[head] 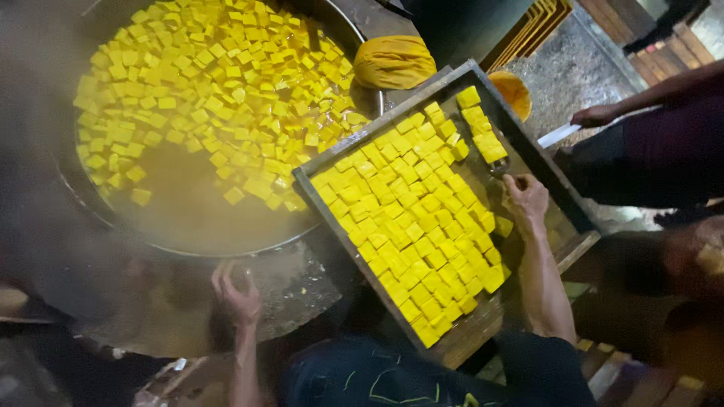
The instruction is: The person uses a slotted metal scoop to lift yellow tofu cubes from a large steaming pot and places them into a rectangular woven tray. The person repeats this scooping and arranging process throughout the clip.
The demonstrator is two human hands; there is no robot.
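A wooden tray [562, 188] lies tilted beside a big round pan [188, 226] and is packed with yellow cubes [422, 218]. My right hand [528, 202] reaches over the tray's right side, shut on the handle of a metal spatula [499, 166] that carries a row of yellow cubes [483, 132]. My left hand [238, 295] rests with fingers spread on the grey surround just below the pan's rim and holds nothing. The pan holds murky yellow liquid with many floating yellow cubes [219, 83].
Another person stands at the right, a hand [596, 115] on a flat pale blade [559, 136]. A bundled yellow cloth [394, 62] and an orange bowl [514, 92] sit behind the tray. Steam drifts over the left side. Wooden slats [626, 377] lie at lower right.
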